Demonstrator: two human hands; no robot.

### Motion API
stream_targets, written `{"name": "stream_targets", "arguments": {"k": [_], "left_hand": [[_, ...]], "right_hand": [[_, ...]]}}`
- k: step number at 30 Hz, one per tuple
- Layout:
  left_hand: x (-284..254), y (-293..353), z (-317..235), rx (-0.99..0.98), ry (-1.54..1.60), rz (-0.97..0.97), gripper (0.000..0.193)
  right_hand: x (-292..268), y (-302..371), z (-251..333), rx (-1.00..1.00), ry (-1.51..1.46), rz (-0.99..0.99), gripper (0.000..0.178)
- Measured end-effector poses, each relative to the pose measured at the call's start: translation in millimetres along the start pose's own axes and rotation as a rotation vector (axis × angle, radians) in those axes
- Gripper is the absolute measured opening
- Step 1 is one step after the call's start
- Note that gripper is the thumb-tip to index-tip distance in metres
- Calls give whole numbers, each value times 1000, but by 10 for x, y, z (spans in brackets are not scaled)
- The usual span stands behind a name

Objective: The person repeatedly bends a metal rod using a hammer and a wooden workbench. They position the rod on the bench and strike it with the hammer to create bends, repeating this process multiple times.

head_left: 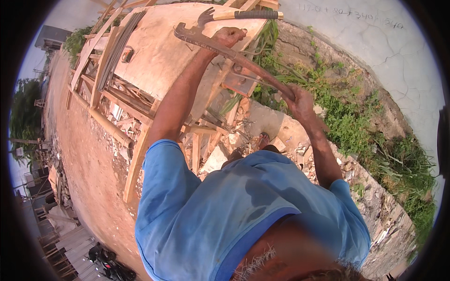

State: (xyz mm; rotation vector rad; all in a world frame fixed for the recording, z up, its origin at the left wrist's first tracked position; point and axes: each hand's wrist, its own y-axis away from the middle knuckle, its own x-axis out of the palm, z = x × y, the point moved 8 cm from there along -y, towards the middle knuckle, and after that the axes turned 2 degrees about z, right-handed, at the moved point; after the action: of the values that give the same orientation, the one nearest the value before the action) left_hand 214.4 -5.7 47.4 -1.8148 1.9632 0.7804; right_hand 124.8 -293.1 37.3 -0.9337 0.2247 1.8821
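Head view: my left hand and right hand are both clenched around a rusty crowbar lying across the plywood board. Its head could slip, knocking the nearby hammer off.

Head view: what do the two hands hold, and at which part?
Both hands hold one long rusty metal bar. The left hand grips it near the toothed head end over the plywood board; the right hand grips its lower end.

hammer on board, rubble below
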Motion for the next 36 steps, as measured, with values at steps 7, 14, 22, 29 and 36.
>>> {"name": "stream_targets", "arguments": {"k": [7,14,22,29,36], "left_hand": [[284,-296,-30,169,-321,43,51],[674,-302,-321,532,-716,49,35],[947,-86,-505,966,-710,55,25],[1061,-286,-245,613,-827,163,26],[1064,-252,-236,774,-658,52,28]], "right_hand": [[96,105,-20,-25,186,65,31],[85,81,-137,22,210,63,30],[11,329,122,23,175,61,34],[-748,772,-439,442,120,298,39],[-1172,966,-829,455,395,335,32]]}}
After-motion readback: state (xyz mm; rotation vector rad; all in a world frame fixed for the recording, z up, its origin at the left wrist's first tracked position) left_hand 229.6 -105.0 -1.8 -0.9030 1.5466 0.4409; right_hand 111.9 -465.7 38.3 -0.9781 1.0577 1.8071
